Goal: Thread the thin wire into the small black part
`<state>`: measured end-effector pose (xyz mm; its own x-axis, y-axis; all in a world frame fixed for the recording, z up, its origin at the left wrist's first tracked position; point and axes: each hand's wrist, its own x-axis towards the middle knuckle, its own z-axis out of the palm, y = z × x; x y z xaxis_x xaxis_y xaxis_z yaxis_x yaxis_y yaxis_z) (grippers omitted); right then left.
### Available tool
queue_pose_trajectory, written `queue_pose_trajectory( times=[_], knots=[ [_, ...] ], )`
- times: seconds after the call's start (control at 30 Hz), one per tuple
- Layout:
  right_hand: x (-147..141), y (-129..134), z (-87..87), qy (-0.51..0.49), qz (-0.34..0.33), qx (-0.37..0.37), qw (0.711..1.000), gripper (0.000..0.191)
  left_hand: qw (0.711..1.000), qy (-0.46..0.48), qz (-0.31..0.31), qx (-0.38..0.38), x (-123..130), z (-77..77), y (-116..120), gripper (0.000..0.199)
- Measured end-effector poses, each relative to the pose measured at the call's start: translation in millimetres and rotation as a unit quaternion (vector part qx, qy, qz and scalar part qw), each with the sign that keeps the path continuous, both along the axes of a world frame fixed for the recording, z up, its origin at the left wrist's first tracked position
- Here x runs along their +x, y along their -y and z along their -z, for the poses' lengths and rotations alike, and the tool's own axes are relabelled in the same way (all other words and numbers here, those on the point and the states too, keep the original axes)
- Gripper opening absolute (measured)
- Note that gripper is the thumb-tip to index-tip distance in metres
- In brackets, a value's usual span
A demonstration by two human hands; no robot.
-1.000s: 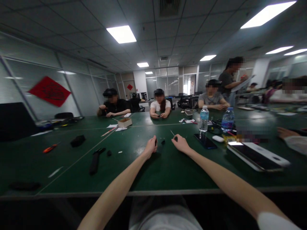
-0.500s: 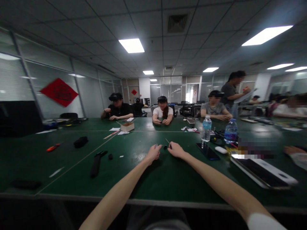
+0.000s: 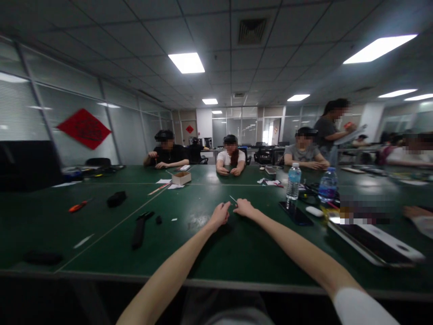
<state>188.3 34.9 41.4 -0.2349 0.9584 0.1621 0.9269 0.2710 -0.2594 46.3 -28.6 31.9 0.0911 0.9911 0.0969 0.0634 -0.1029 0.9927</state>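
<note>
Inward from the bench's (image 3: 243, 268) near edge, the left hand (image 3: 220, 215) and right hand (image 3: 246, 208) have drawn closer, putting the rod (image 3: 232, 198) beside the left's bunched fingertips (contents unclear). The right's fingers clamp the rod.

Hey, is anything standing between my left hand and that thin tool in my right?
Nothing visible does: only a narrow gap separates your left hand from the thin tool in your right hand, though fine detail there is blurred. The black phone lies off to the right.
</note>
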Motion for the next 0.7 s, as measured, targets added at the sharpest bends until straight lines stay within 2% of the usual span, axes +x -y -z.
queue_pose_trajectory(
  times=[0.23, 0.33, 0.5, 0.7],
  knots=[
    [57.1, 41.4, 14.3, 0.01, -0.018, 0.015, 1.0, 0.025, 0.996, -0.077, 0.014, 0.045, 5.7, 2.9, 5.2, 0.037],
    [71.9, 46.3, 18.4, -0.045, -0.029, 0.041, 0.998, 0.021, 0.988, -0.126, 0.033, 0.078, 9.2, 6.5, 5.6, 0.036],
    [72.0, 44.3, 25.9, -0.192, -0.059, 0.061, 0.978, 0.018, 0.972, -0.192, 0.065, 0.117, 16.9, 5.7, 12.2, 0.026],
    [58.3, 54.1, 37.7, -0.361, -0.098, 0.024, 0.927, 0.014, 0.949, -0.226, 0.085, 0.205, 26.9, 4.3, 21.7, 0.027]
  ],
)
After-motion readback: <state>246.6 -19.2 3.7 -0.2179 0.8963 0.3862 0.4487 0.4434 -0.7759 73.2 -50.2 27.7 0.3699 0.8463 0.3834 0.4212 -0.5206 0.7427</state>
